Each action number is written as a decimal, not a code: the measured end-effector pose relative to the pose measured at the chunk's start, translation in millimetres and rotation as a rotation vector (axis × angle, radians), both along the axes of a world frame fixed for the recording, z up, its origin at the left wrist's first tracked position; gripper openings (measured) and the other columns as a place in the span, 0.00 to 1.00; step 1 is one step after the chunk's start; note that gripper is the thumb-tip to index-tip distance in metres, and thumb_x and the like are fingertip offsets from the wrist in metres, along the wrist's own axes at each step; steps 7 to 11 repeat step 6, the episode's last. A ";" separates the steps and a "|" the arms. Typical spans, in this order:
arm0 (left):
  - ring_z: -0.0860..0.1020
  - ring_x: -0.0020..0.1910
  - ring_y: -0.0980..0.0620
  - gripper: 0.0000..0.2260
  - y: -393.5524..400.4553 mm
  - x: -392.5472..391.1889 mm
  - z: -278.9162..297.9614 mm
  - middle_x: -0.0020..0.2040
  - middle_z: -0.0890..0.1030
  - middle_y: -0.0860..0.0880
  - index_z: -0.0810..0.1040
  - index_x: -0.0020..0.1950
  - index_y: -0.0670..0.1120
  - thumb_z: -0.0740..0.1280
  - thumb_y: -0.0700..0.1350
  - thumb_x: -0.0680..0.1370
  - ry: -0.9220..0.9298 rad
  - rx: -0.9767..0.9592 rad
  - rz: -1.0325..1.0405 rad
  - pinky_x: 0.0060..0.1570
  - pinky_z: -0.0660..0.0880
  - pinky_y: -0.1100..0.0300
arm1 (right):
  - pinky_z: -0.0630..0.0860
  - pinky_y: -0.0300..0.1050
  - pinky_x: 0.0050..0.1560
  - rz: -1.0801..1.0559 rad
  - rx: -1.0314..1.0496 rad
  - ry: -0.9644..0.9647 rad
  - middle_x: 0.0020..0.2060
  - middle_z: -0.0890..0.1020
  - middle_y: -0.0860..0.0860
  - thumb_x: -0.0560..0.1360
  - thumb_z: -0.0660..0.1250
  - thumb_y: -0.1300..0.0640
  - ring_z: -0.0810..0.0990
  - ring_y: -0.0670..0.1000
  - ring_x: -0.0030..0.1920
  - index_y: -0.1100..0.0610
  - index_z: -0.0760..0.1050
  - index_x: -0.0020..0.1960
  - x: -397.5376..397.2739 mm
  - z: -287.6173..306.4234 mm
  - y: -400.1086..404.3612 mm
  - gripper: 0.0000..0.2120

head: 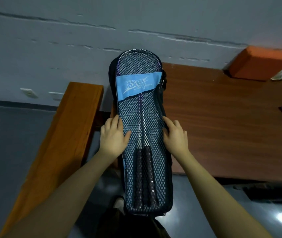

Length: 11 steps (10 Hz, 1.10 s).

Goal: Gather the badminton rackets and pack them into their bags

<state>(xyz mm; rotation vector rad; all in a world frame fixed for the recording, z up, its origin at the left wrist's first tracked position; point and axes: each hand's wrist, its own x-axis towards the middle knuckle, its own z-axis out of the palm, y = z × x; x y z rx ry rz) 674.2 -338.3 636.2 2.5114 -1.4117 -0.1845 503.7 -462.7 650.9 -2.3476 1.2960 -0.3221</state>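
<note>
Over the table (222,121) edge, your left hand (113,136) and right hand (175,136) press flat-fingered on the light, floppy mesh bag (142,169); grip its stiffer rim.

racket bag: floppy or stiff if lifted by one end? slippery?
The bag probably stays fairly stiff lengthwise: two rackets run its whole length under the mesh. Likely light. Mesh should grip well; both hands rest on its sides.
</note>
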 end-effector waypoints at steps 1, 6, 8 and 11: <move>0.55 0.73 0.44 0.28 4.5 1.0 -1.8 0.75 0.59 0.44 0.59 0.73 0.42 0.53 0.58 0.79 -0.039 0.090 -0.024 0.69 0.55 0.48 | 0.65 0.58 0.58 0.023 0.041 0.114 0.61 0.71 0.56 0.80 0.54 0.56 0.70 0.60 0.61 0.49 0.61 0.73 -2.5 -3.7 -3.9 0.21; 0.63 0.68 0.42 0.23 -20.1 27.7 120.4 0.70 0.66 0.42 0.66 0.70 0.44 0.59 0.53 0.78 0.047 -0.150 0.016 0.65 0.59 0.51 | 0.71 0.45 0.57 0.011 0.000 -0.144 0.59 0.78 0.58 0.78 0.62 0.55 0.76 0.55 0.57 0.59 0.74 0.62 -10.7 138.4 -46.4 0.15; 0.63 0.68 0.42 0.23 -20.1 27.7 120.4 0.70 0.66 0.42 0.66 0.70 0.44 0.59 0.53 0.78 0.047 -0.150 0.016 0.65 0.59 0.51 | 0.71 0.45 0.57 0.011 0.000 -0.144 0.59 0.78 0.58 0.78 0.62 0.55 0.76 0.55 0.57 0.59 0.74 0.62 -10.7 138.4 -46.4 0.15; 0.63 0.68 0.42 0.23 -20.1 27.7 120.4 0.70 0.66 0.42 0.66 0.70 0.44 0.59 0.53 0.78 0.047 -0.150 0.016 0.65 0.59 0.51 | 0.71 0.45 0.57 0.011 0.000 -0.144 0.59 0.78 0.58 0.78 0.62 0.55 0.76 0.55 0.57 0.59 0.74 0.62 -10.7 138.4 -46.4 0.15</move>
